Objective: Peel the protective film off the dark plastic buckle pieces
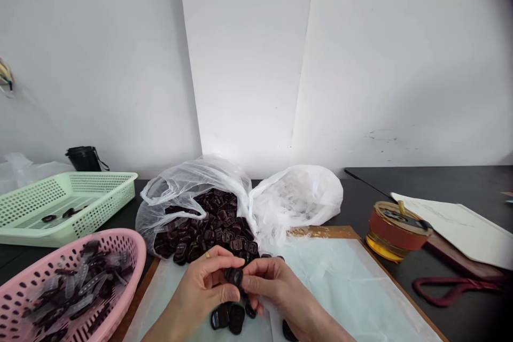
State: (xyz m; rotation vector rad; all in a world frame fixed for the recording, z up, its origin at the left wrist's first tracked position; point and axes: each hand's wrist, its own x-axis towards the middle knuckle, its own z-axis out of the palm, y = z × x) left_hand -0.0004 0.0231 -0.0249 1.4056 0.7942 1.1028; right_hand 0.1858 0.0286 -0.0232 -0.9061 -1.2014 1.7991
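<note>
so i'm on the head camera feed, nowhere near the place. the step in hand looks like close finger work on one piece — turning it or picking at it, i can't tell which. the small glossy blackish rounded piece [233,276] sits right between the two hands, above a pale bluish sheet [336,272]. left hand [200,283] has it pinched between thumb and forefinger; right hand [276,283] looks to be pinching too, at the piece's right edge.

next move, i reckon, calls for a firm hold from the left while the right does the fine bit, since something that smooth could slip.

which way it points: shiny face tipped up toward me, long axis seems to lean down toward the right hand. fingertips cover the ends though, and i can't pick front from back. the two loose dark glossy pieces [236,319] just below the hands are easier — the one on the right has its long axis running toward the body.

for bearings: a heap of dark brown pieces [224,219] just beyond the hands, in the mouth of a clear crinkly plastic bag [192,179], and a pink oval perforated basket [138,251] past the left hand.
</note>
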